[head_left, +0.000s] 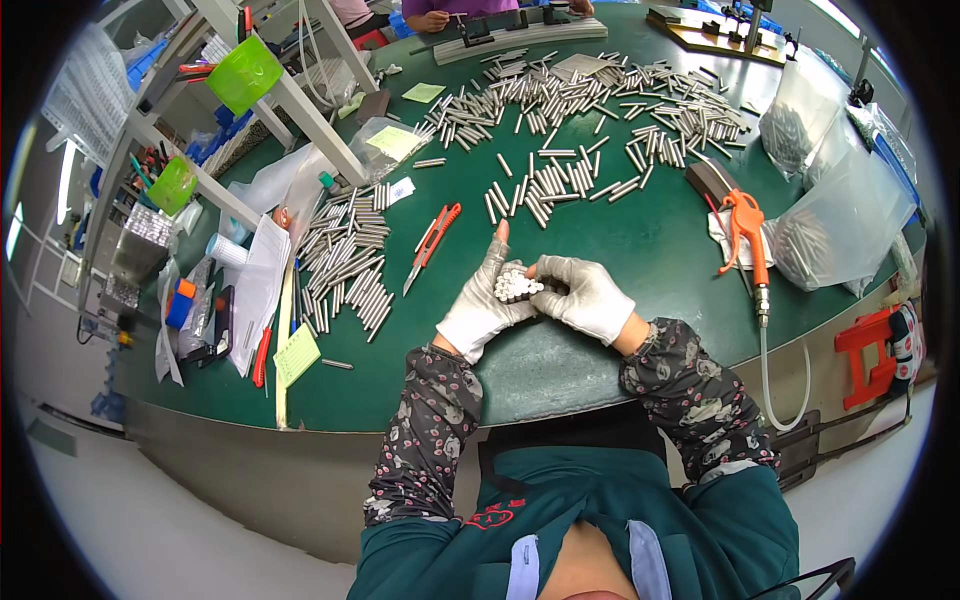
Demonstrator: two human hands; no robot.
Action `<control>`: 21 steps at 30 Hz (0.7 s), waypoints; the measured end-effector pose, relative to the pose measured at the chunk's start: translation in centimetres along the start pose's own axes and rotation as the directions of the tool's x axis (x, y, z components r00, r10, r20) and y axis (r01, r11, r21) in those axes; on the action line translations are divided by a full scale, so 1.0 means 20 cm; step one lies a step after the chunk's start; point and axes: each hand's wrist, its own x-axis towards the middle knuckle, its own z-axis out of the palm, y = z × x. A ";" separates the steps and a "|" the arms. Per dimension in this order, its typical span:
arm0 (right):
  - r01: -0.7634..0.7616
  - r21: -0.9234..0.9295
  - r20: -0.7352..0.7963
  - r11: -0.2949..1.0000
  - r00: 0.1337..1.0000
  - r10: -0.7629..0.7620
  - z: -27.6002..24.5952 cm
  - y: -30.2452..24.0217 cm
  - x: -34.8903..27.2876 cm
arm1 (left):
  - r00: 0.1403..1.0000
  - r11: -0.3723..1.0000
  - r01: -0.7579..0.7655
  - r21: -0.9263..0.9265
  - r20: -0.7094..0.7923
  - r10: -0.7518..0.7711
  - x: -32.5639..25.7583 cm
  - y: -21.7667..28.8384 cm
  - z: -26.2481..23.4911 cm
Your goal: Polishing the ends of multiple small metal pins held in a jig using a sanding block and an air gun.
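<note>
My left hand (480,305), in a white fingerless glove, cups a bundle of short metal rods (518,285) seen end-on. My right hand (590,298), gloved in white too, presses against the same bundle from the right. Both hands rest over the green table (640,250) near its front edge. Loose metal rods (545,185) lie just beyond my hands, and a larger heap of rods (345,265) is to the left.
A red-handled utility knife (432,245) lies left of my hands. An orange air blow gun (752,240) with a hose lies right. Clear bags of rods (840,225) stand at right. Many more rods (600,95) cover the far table, where another person's hands (432,20) work. Paper sheets (260,285) sit left.
</note>
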 end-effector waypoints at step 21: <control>0.016 0.020 -0.033 1.000 0.999 -0.016 0.02 0.02 0.02 | 0.988 0.976 -0.071 0.208 -0.121 0.098 0.01 -0.04 0.02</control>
